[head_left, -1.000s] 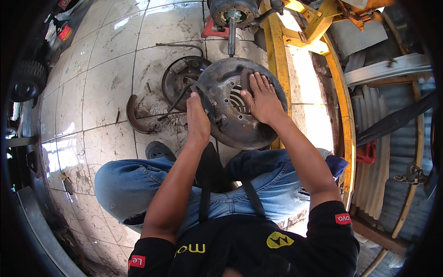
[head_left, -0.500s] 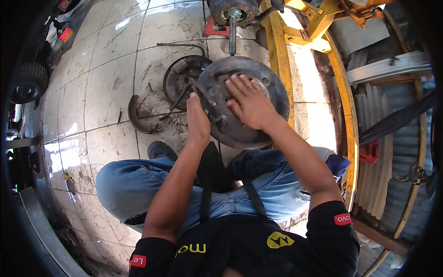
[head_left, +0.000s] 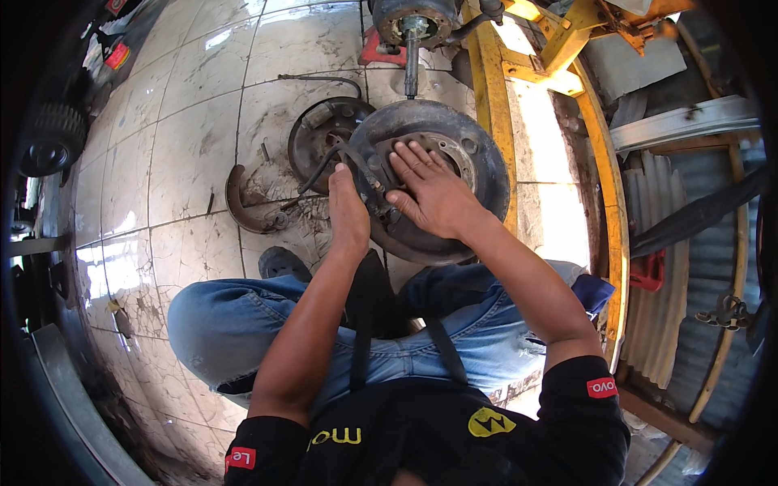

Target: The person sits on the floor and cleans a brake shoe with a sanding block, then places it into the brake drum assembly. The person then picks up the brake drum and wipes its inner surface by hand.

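the right hand lies flat, fingers spread, steadying the brake drum on the tiled floor, while the left hand clamps its rim.

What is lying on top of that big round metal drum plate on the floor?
Both hands: the right hand lies flat over the brake plate's middle, the left hand grips its left edge. The centre under the palm is covered.

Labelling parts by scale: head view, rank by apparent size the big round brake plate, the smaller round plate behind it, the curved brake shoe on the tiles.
1. Big round brake plate, under both hands.
2. Smaller round plate, partly hidden.
3. Curved brake shoe.
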The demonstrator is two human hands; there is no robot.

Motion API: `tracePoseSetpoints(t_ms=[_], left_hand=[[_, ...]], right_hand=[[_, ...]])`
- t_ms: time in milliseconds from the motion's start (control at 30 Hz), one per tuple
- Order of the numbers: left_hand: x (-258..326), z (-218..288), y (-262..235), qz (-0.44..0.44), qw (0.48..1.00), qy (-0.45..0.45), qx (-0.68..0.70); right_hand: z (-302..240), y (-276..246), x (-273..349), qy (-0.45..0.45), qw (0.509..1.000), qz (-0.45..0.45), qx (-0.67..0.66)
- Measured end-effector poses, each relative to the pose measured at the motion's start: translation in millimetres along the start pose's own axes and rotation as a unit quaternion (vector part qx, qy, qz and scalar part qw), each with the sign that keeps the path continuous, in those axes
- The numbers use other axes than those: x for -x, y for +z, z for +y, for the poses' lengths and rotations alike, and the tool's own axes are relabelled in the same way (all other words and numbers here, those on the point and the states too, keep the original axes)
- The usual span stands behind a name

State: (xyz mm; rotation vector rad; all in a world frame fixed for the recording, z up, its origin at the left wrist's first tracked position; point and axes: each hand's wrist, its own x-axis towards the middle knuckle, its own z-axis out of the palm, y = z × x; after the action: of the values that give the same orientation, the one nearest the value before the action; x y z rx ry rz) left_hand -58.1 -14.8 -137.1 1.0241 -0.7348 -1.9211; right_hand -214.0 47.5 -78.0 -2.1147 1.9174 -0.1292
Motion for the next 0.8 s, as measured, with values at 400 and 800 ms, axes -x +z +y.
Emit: tracePoseSetpoints(t_ms=[400,800], left_hand=[[-1.5,-3.3,4.1,0.006,1.000,0.015,-0.024],[-1.0,-3.4,4.7,0.012,0.999,0.017,-0.028]], right_hand=[[34.9,0.1,-6.0,0.105,0.991,0.082,0.028],[17.5,8.6,-0.9,0.073,0.993,0.078,0.045]])
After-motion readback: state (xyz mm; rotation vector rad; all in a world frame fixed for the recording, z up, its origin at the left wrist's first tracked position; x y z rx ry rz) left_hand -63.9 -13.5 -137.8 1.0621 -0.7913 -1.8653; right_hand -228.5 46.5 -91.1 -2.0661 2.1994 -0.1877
